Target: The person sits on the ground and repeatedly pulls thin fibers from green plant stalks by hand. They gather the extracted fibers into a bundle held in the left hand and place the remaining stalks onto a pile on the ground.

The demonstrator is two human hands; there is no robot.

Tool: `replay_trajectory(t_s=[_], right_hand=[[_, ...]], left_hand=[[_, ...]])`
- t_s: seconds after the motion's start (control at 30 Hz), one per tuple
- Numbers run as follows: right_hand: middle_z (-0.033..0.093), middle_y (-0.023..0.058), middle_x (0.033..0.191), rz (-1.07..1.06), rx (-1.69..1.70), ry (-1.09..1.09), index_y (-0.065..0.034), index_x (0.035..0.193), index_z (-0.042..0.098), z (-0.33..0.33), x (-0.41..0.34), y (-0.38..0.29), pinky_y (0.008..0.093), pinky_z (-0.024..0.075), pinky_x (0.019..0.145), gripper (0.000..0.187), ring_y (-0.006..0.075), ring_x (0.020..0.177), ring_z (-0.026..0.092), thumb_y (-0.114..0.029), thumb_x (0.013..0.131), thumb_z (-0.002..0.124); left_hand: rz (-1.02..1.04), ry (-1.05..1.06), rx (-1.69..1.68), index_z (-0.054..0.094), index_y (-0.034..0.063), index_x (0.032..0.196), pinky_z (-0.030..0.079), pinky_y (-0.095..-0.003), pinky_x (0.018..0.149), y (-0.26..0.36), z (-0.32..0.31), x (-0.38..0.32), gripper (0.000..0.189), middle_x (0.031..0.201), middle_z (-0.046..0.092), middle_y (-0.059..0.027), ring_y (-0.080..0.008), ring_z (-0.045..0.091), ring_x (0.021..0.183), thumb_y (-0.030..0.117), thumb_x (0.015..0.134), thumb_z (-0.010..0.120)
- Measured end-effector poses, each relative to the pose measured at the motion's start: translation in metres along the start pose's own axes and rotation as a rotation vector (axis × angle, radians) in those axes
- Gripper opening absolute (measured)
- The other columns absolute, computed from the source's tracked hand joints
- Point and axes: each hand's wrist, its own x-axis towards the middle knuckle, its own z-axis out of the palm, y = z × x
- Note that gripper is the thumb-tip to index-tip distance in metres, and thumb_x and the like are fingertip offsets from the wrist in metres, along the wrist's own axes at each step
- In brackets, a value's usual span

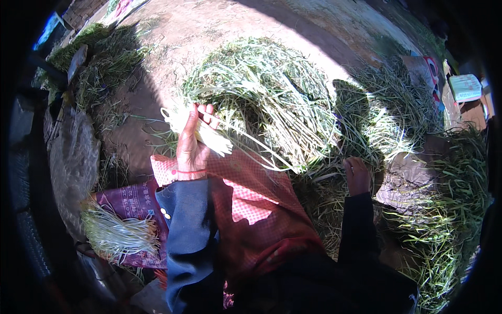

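My left hand (191, 151) is closed around a bundle of pale, slender plant stems (211, 138), held up in bright sun over my lap. One or two long stems stick out from it to the right. A red-and-white checked apron (270, 219) covers my lap beneath. My right hand (357, 177) is in shadow at the near edge of a large heap of long green stalks and leaves (266, 90). Its fingers are curled, and whether they hold anything is hidden. Beside my left sleeve, a thick pile of similar pale stems (121, 235) lies on a purple printed sack (131, 200).
More loose greenery lies at the right (451, 184) and at the upper left (106, 66). A large flat stone (74, 157) stands at the left. A pale green printed package (465, 88) sits at the far right. Bare earth (176, 39) stretches behind the heap.
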Motion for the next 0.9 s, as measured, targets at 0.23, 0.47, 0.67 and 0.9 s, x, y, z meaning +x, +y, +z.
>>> replay_trajectory(t_s=[0.23,0.47,0.67,0.9], right_hand=[[0.068,0.0117,0.097,0.086,0.913,-0.385,0.0021,0.11,0.061,0.021,0.006,-0.134,0.0302,0.0506,0.073,0.039,0.0183,0.075,0.065,-0.031,0.102,0.041],[0.062,0.0087,0.08,0.126,1.134,-0.885,0.0052,0.103,0.059,0.009,-0.005,-0.174,0.025,0.051,0.059,0.027,0.0132,0.065,0.061,-0.019,0.1,0.048],[0.059,0.0042,0.064,0.123,1.095,-0.773,0.0034,0.1,0.061,-0.012,0.003,-0.207,0.0222,0.0447,0.052,0.027,0.0103,0.054,0.056,-0.021,0.1,0.049],[0.052,-0.0023,0.065,-0.011,1.021,-0.412,-0.0015,0.11,0.064,-0.019,0.041,-0.251,0.0195,0.0384,0.051,0.026,0.0035,0.055,0.048,-0.023,0.098,0.054]], left_hand=[[-0.041,0.065,-0.007,0.058,0.0094,0.11,0.056,-0.0343,0.08,0.0,0.011,-0.007,0.019,0.1,0.064,-0.0013,-0.0183,0.062,0.102,0.016,0.093,0.062],[-0.016,0.053,0.057,0.057,0.0045,0.111,0.057,-0.0362,0.077,0.003,0.016,-0.008,0.026,0.1,0.063,-0.0071,-0.0203,0.064,0.097,0.022,0.093,0.062],[-0.023,0.002,0.085,0.052,0.0033,0.12,0.055,-0.0354,0.084,0.006,0.02,-0.009,0.036,0.112,0.062,-0.0092,-0.0188,0.063,0.101,0.029,0.095,0.058],[-0.019,-0.068,0.044,0.049,0.002,0.123,0.053,-0.0368,0.09,0.007,0.02,-0.011,0.035,0.124,0.058,-0.0133,-0.0209,0.06,0.109,0.026,0.098,0.054]])
